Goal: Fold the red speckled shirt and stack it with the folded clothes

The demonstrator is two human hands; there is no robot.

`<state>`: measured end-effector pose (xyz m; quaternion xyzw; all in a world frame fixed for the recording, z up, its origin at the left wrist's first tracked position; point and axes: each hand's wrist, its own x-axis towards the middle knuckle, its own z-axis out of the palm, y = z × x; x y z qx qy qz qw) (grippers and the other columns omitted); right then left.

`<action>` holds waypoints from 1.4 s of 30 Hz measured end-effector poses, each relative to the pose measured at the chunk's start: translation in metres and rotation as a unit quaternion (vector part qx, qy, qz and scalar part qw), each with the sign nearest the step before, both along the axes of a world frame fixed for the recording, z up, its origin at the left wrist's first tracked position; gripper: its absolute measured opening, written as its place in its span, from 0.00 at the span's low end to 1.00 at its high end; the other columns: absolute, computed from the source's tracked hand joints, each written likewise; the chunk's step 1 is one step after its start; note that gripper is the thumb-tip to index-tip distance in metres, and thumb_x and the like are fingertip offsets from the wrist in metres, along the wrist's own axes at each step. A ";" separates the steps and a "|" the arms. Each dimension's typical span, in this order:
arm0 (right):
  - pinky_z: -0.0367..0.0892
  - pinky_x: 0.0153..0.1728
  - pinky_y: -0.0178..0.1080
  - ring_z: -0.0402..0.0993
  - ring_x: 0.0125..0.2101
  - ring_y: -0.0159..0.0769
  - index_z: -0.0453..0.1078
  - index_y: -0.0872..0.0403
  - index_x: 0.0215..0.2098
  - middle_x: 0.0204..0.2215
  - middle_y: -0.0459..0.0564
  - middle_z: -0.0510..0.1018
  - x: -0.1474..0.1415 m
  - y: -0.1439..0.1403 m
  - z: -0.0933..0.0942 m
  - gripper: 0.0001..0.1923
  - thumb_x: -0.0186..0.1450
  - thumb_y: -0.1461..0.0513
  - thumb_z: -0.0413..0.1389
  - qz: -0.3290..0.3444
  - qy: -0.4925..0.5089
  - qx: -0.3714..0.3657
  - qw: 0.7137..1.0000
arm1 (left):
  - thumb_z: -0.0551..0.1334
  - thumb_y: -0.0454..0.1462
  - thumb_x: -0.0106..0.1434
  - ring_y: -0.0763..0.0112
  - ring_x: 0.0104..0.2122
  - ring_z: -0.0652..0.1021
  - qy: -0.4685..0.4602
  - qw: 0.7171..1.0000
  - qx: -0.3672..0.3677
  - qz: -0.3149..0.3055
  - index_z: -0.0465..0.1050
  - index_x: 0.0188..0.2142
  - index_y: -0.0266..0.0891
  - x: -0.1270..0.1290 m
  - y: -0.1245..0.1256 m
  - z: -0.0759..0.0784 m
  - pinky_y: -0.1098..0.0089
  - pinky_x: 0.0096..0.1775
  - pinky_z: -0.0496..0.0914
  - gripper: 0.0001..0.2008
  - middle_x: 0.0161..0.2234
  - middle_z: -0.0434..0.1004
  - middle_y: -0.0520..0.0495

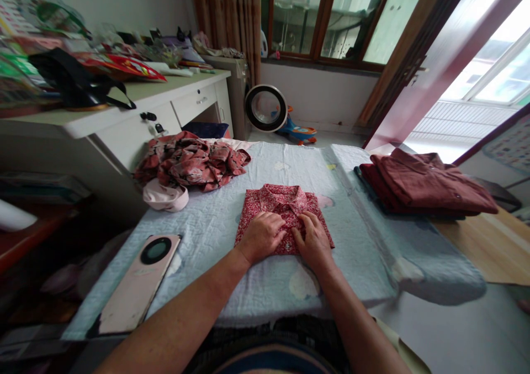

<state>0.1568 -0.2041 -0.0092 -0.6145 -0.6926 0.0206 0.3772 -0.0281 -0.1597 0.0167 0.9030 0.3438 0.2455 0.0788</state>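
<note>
A small-patterned red and white collared shirt (285,197) lies folded into a compact rectangle on the cloth-covered table, its collar pointing away from me. My left hand (260,235) rests on the left half of its front, fingers slightly bent and thumb towards the middle. On the right half lies my right hand (314,238), fingers bent and its thumb apart from them. Both hands touch the fabric with palms down, and a narrow strip of the shirt front shows between them. The lower part of the shirt is partly hidden under the hands.
A crumpled reddish patterned garment (190,161) and a pale pink band (165,195) lie back left. A pink phone (141,285) rests near the left edge of the pale blue cloth (351,263). Folded dark red clothes (430,180) are stacked at right. A cluttered desk (165,100) stands behind.
</note>
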 end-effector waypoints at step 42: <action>0.66 0.57 0.52 0.69 0.54 0.47 0.69 0.58 0.53 0.53 0.63 0.72 0.002 0.005 -0.008 0.18 0.68 0.59 0.51 -0.019 -0.005 0.013 1.000 | 0.58 0.34 0.66 0.61 0.47 0.75 -0.009 1.000 0.002 -0.014 0.72 0.42 0.40 0.001 0.000 0.001 0.58 0.53 0.69 0.07 0.43 0.78 0.45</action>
